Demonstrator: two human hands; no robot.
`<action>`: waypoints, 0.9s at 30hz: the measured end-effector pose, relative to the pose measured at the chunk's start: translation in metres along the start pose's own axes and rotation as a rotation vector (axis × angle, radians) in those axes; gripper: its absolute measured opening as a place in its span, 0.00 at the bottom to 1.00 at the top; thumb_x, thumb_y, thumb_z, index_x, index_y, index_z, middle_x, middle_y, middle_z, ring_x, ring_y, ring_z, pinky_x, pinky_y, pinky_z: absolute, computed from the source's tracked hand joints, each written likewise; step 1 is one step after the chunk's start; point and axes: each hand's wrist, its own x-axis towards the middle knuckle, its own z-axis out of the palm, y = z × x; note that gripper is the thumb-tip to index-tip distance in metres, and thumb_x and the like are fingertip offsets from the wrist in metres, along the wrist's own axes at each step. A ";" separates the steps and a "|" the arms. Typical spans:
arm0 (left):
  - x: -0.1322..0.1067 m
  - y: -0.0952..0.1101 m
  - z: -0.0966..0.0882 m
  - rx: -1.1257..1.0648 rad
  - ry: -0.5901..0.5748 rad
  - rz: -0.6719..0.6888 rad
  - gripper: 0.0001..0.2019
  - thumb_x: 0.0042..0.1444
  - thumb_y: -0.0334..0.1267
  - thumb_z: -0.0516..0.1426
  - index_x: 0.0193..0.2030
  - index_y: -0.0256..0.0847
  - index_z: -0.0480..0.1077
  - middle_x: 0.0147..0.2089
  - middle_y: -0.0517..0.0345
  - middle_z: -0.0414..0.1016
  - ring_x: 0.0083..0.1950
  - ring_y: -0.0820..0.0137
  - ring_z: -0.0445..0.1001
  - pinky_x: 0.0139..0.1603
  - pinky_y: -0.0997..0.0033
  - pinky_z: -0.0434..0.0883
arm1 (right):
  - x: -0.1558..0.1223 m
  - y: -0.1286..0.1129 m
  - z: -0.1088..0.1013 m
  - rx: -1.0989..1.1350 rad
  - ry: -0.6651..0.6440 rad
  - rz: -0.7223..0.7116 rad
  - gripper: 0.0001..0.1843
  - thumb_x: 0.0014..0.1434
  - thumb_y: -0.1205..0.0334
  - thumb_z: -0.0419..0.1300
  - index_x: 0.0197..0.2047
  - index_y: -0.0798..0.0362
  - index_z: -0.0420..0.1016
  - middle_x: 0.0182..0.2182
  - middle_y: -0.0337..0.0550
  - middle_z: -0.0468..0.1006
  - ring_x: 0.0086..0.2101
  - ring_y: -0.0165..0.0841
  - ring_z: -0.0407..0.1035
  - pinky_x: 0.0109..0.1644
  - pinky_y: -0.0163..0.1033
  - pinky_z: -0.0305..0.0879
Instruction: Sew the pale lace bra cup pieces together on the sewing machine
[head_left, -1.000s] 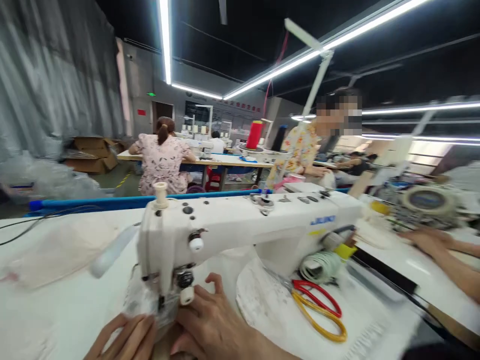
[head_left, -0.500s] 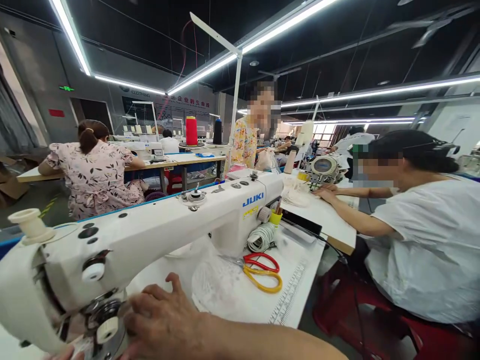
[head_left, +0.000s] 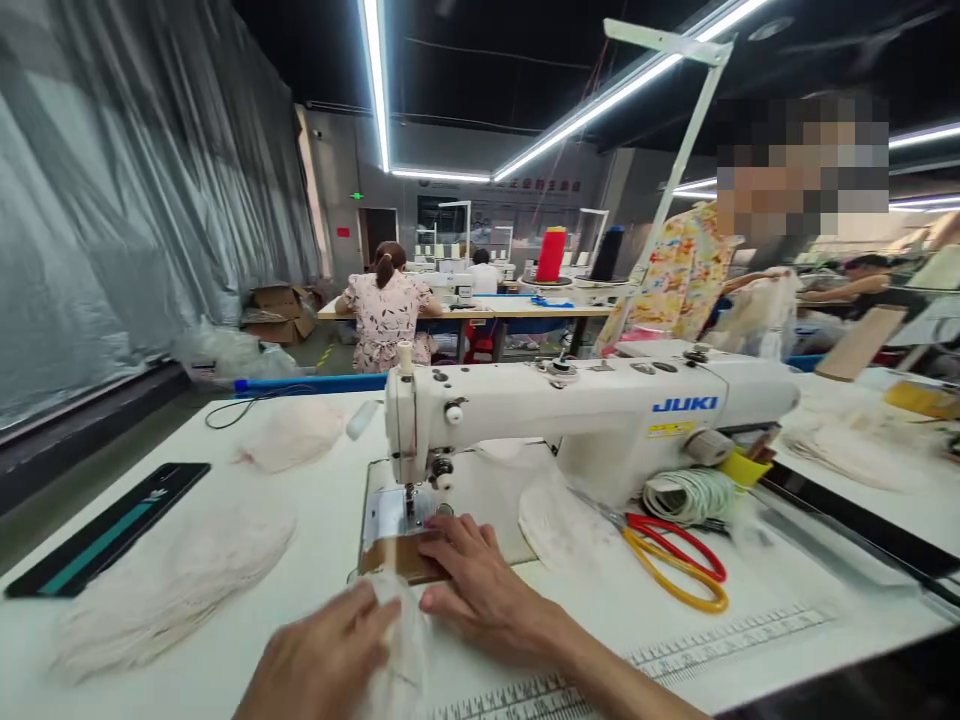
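A white sewing machine [head_left: 517, 405] stands across the table in front of me. My left hand [head_left: 322, 650], slightly blurred, pinches a piece of thin white fabric [head_left: 401, 650] at the table's front, just below the needle plate. Beside the presser foot [head_left: 411, 508], my right hand [head_left: 487, 585] lies with fingers stretched over the machine bed's brown edge, palm down. What lies under those fingertips is hidden. To the left rests a stack of pale sheer fabric pieces [head_left: 180, 580], with a smaller pale pile [head_left: 292, 435] behind it. More white fabric [head_left: 559, 520] sits right of the needle.
Red-and-yellow-handled scissors [head_left: 679, 565] lie on the right, near a coil of white cord [head_left: 690, 495] and a yellow cup [head_left: 746, 468]. Ruler markings [head_left: 720, 640] run along the front edge. A dark strip [head_left: 109, 530] lies far left. A person [head_left: 686, 270] stands behind the machine.
The view has swung left and down, bringing the table's left side and fabric stacks into sight. My left hand now shows with the white fabric; my right hand rests beside the presser foot.
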 end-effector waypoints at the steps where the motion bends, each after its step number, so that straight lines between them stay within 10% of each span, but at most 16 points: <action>1: 0.006 -0.005 -0.003 -0.026 -0.034 -0.094 0.16 0.60 0.32 0.48 0.52 0.48 0.68 0.44 0.54 0.74 0.40 0.66 0.77 0.35 0.74 0.74 | -0.004 -0.005 0.002 0.024 -0.010 -0.003 0.24 0.58 0.41 0.55 0.50 0.49 0.67 0.55 0.48 0.64 0.50 0.42 0.59 0.52 0.52 0.57; 8: 0.037 -0.013 -0.017 -0.262 -0.340 -0.425 0.19 0.46 0.36 0.59 0.47 0.41 0.68 0.35 0.58 0.71 0.40 0.60 0.73 0.38 0.68 0.68 | -0.001 -0.030 0.029 0.093 0.134 0.132 0.22 0.48 0.53 0.67 0.43 0.51 0.66 0.52 0.50 0.66 0.50 0.45 0.60 0.50 0.52 0.58; 14: 0.019 0.005 -0.032 -0.374 -0.348 -0.476 0.04 0.44 0.31 0.51 0.29 0.41 0.61 0.33 0.61 0.68 0.37 0.65 0.69 0.35 0.72 0.64 | -0.003 -0.042 0.032 0.476 0.068 0.115 0.13 0.46 0.73 0.60 0.29 0.53 0.58 0.40 0.42 0.71 0.44 0.38 0.63 0.48 0.45 0.59; 21: -0.023 0.039 -0.036 -1.559 -0.454 -0.516 0.30 0.40 0.54 0.65 0.44 0.43 0.58 0.36 0.60 0.72 0.33 0.70 0.68 0.32 0.74 0.60 | -0.056 -0.069 -0.007 1.213 -0.270 0.223 0.22 0.48 0.59 0.66 0.42 0.52 0.59 0.29 0.32 0.65 0.23 0.20 0.55 0.25 0.27 0.51; 27: -0.053 0.085 -0.009 -1.816 -0.351 -0.564 0.32 0.42 0.58 0.65 0.49 0.42 0.63 0.43 0.51 0.74 0.45 0.63 0.73 0.45 0.67 0.66 | -0.108 -0.081 -0.018 1.132 -0.250 0.277 0.31 0.44 0.61 0.70 0.51 0.49 0.63 0.42 0.39 0.65 0.29 0.20 0.60 0.30 0.26 0.56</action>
